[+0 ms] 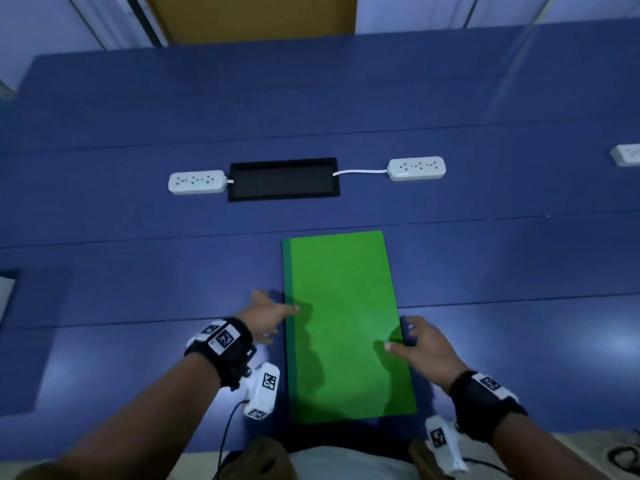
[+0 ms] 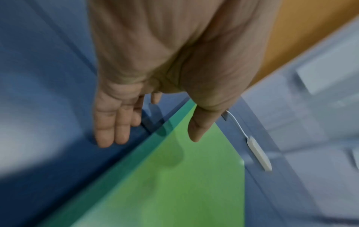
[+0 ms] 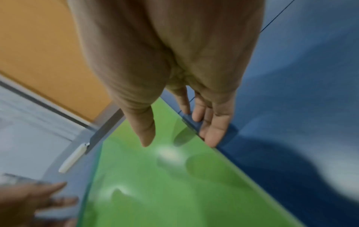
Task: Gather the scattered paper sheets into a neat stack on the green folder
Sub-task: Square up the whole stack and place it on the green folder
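Your left hand (image 1: 266, 315) and right hand (image 1: 420, 344) flanked the green folder (image 1: 343, 323) at 9 and 3 o'clock, fingers spread, holding nothing; no paper sheets showed, so progress couldn't be judged.

Blue table (image 1: 138, 209) fills most of head view, surface crossed by thin seams. Black rectangular recessed panel (image 1: 283, 179) set in tabletop, white power strip (image 1: 196, 182) touching its left end, second white power strip (image 1: 416, 168) joined to its right end by short white cable (image 1: 360, 172). Third strip (image 1: 626, 154) at right edge. Beyond table: ochre door (image 1: 252, 19) between pale walls (image 1: 41, 26). Soft light glare on tabletop near right.
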Motion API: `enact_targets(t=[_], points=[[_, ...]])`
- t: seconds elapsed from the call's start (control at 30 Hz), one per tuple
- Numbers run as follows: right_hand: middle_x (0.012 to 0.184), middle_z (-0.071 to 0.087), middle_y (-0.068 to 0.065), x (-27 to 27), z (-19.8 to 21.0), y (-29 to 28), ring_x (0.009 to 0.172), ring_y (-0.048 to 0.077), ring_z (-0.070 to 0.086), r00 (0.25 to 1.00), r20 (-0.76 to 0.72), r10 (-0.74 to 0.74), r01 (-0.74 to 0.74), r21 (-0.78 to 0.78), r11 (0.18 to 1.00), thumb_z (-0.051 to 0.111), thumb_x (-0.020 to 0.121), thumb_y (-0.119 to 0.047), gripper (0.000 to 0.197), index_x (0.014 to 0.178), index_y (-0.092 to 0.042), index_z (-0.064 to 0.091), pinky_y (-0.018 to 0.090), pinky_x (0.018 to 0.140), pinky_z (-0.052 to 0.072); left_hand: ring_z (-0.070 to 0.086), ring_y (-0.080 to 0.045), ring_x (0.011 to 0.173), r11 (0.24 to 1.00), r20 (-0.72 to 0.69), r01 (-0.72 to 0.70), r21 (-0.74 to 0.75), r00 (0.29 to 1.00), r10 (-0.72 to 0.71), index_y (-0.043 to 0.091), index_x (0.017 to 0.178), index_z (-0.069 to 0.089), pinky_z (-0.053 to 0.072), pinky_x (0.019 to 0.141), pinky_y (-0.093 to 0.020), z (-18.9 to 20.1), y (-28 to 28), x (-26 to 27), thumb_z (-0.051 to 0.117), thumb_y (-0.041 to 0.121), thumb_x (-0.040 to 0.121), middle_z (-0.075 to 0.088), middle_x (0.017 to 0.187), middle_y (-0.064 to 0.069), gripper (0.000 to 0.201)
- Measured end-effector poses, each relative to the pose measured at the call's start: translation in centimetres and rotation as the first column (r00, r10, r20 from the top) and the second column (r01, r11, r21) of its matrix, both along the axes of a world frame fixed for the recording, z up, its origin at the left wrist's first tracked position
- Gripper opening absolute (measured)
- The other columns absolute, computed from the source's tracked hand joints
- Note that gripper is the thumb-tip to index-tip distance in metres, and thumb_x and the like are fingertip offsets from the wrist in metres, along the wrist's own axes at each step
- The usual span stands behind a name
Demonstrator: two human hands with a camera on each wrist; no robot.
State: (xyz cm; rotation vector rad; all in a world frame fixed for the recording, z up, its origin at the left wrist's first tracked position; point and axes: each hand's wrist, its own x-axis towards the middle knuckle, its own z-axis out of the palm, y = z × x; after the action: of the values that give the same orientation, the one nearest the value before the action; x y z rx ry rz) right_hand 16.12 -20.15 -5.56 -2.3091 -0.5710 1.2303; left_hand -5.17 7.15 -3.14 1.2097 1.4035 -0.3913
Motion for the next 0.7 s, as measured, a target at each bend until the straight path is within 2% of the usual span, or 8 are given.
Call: enact_targets(t=[0.1, 0.17, 0.23, 0.37, 0.43, 0.53, 0.63, 0.7], points=[[0.118, 0.074, 0.003, 0.9, 0.2, 2.2, 0.105, 0.022, 0.074, 0.988, -0.15, -0.035, 0.039, 0.02, 0.999, 0.09, 0.082, -0.029, 0.045, 0.116, -0.025, 0.06, 0.044, 0.094, 0.061, 0.054, -0.031, 0.116, 0.98, 0.003, -0.169, -0.101, 0.985, 0.171, 0.015, 0.144, 0.029, 0.058, 0.086, -0.044, -0.2, -2.4, 0.3, 0.083, 0.037, 0.086, 0.044, 0.151, -0.014, 0.082], [0.119, 0.071, 0.007, 1.1, -0.2, 2.8, 0.103, 0.022, 0.072, 0.989, -0.15, -0.012, 0.012, -0.004, 1.0, 0.09, 0.082, -0.022, 0.055, 0.122, -0.02, 0.052, 0.043, 0.093, 0.062, 0.057, -0.03, 0.117, 0.975, 0.023, -0.222, -0.031, 0.975, 0.223, 0.014, 0.138, 0.03, 0.06, 0.086, -0.044, -1.0, -3.5, 0.3, 0.088, 0.04, 0.076, 0.049, 0.146, -0.018, 0.089], [0.126, 0.062, 0.01, 1.0, -0.5, 3.0, 0.109, 0.023, 0.064, 0.994, -0.071, 0.081, -0.084, -0.043, 0.996, 0.089, 0.082, -0.022, 0.068, 0.132, -0.018, 0.044, 0.037, 0.095, 0.057, 0.058, -0.035, 0.122, 0.975, 0.025, -0.221, 0.037, 0.975, 0.22, 0.015, 0.134, 0.029, 0.056, 0.101, -0.052, -1.2, -3.9, 0.4, 0.09, 0.042, 0.069, 0.051, 0.141, -0.02, 0.093], [0.133, 0.046, 0.014, 0.5, -0.8, 2.8, 0.107, 0.027, 0.057, 0.984, 0.002, 0.178, -0.177, -0.091, 0.98, 0.085, 0.084, -0.02, 0.079, 0.143, -0.017, 0.033, 0.036, 0.095, 0.054, 0.049, -0.037, 0.135, 0.971, 0.045, -0.236, 0.039, 0.971, 0.234, 0.012, 0.146, 0.023, 0.045, 0.113, -0.05, -1.0, -4.4, 0.6, 0.092, 0.038, 0.071, 0.041, 0.154, -0.018, 0.105], [0.13, 0.045, 0.014, 0.7, -0.7, 2.8, 0.103, 0.027, 0.059, 0.981, 0.009, 0.194, -0.193, -0.091, 0.977, 0.084, 0.084, -0.019, 0.076, 0.14, -0.018, 0.033, 0.04, 0.094, 0.057, 0.048, -0.034, 0.137, 0.975, 0.062, -0.22, 0.023, 0.974, 0.218, 0.003, 0.151, 0.03, 0.043, 0.111, -0.044, -1.3, -4.8, 0.5, 0.093, 0.038, 0.073, 0.044, 0.154, -0.014, 0.106], [0.131, 0.044, 0.012, 1.0, -0.8, 2.7, 0.105, 0.026, 0.058, 0.985, -0.012, 0.174, -0.174, -0.065, 0.983, 0.085, 0.084, -0.021, 0.078, 0.142, -0.018, 0.033, 0.036, 0.094, 0.056, 0.056, -0.029, 0.133, 0.972, 0.165, -0.231, -0.043, 0.958, 0.235, 0.008, 0.146, 0.047, 0.039, 0.117, -0.048, -1.9, -5.4, 0.0, 0.102, 0.045, 0.052, 0.058, 0.147, -0.006, 0.115], [0.138, 0.043, 0.011, 1.2, -0.8, 2.2, 0.112, 0.023, 0.052, 0.987, -0.033, 0.156, -0.157, -0.019, 0.987, 0.086, 0.083, -0.027, 0.083, 0.146, -0.016, 0.033, 0.031, 0.095, 0.048, 0.063, -0.03, 0.125, 0.951, 0.25, -0.281, -0.132, 0.919, 0.306, 0.012, 0.131, 0.061, 0.041, 0.115, -0.054, -1.3, -6.5, -0.3, 0.094, 0.022, 0.071, 0.073, 0.125, -0.007, 0.07], [0.141, 0.044, 0.01, 1.3, -0.8, 2.0, 0.12, 0.023, 0.05, 0.993, -0.048, 0.108, -0.107, 0.029, 0.994, 0.088, 0.081, -0.033, 0.086, 0.147, -0.018, 0.035, 0.032, 0.102, 0.045, 0.067, -0.028, 0.121, 0.952, 0.319, -0.272, -0.141, 0.898, 0.303, 0.012, 0.128, 0.064, 0.049, 0.108, -0.047, -0.1, -7.0, -0.2, 0.083, 0.01, 0.085, 0.076, 0.119, -0.005, 0.046]])
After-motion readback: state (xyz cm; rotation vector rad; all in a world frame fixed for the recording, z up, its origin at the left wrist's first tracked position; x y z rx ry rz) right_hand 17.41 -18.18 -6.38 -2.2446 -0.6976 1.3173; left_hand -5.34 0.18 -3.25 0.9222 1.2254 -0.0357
